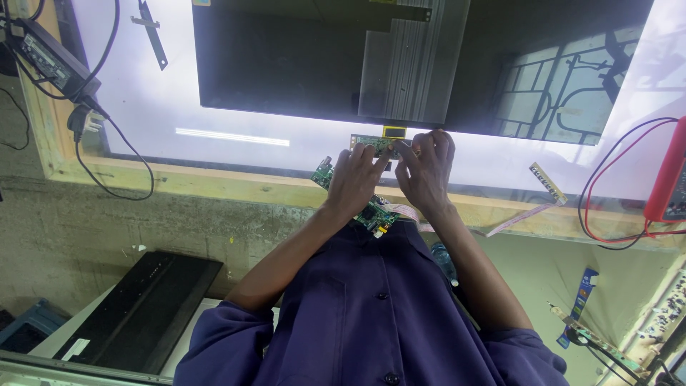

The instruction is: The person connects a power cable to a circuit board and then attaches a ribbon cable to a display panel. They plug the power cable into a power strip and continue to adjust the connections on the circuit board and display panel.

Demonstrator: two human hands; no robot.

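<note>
Both of my hands meet at the near edge of a large dark display panel (300, 64) lying on a lit white table top (214, 121). My left hand (355, 179) and my right hand (426, 170) have their fingertips on a narrow green circuit board (373, 143) with a small yellow tab (394, 131) above it. The right fingers are curled and pinch at the board's right end. A second green circuit board (373, 213) lies under my left wrist on the wooden table edge (214, 187). My dark blue sleeves and shirt fill the bottom.
A red multimeter (668, 171) with red and black leads sits at the right. A pale ribbon cable (516, 220) and a small strip board (547, 183) lie right of my hands. A power adapter (50, 53) with black cables is at the top left. A long black panel (143, 314) rests below.
</note>
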